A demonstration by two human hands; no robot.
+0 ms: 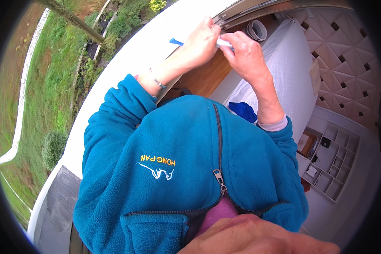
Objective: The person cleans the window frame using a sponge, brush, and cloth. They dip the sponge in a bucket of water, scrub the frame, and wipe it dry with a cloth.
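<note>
My left hand (205, 39), fingers curled, is against the metal track of a window frame (220, 20); what it may hold is hidden. My right hand (246, 54) pinches a small white strip-like piece (224, 43) between thumb and fingers. That piece's left end reaches the side of my left hand, and whether both hands grip it cannot be told. Just left of my left wrist, a small blue strip (176, 41) shows over a bright white surface (149, 47); its other end is hidden.
Indoors, at right, are a covered mattress (282, 60), a white round bin (256, 30), a blue cloth (243, 111), wooden floor (206, 71) and a compartmented drawer unit (331, 158). Padded panels (339, 54) line the wall. Grass (52, 82) and plants lie outside at left.
</note>
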